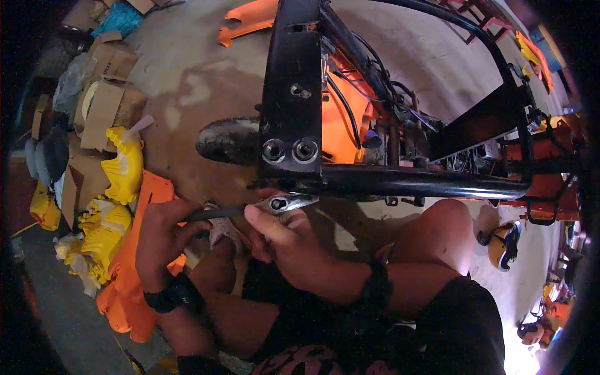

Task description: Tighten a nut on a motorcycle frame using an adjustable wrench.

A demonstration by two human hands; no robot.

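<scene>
My left hand (164,234) is closed around the left end of a hand tool's dark handle. That tool has a shiny metal head (289,202) with a dark round hole and a tapered tip; its exact kind I cannot make out. Close to the head, my right hand (290,240) grips it, thumb laid along the top and fingers partly hidden beneath. Just above stands a black metal frame (290,122), whose upright plate carries two round bolt holes or sockets (289,150). From the plate's foot a thick black tube (425,182) runs right. The tool's tip lies just below this corner.
Yellow plastic parts (122,169) and cardboard boxes (109,59) crowd the left side. Orange panels (134,281) lie beside my left arm. A black tyre (228,140) shows behind the frame. Cables and an orange panel (344,119) sit inside it. A yellow helmet-like object (504,245) rests at right.
</scene>
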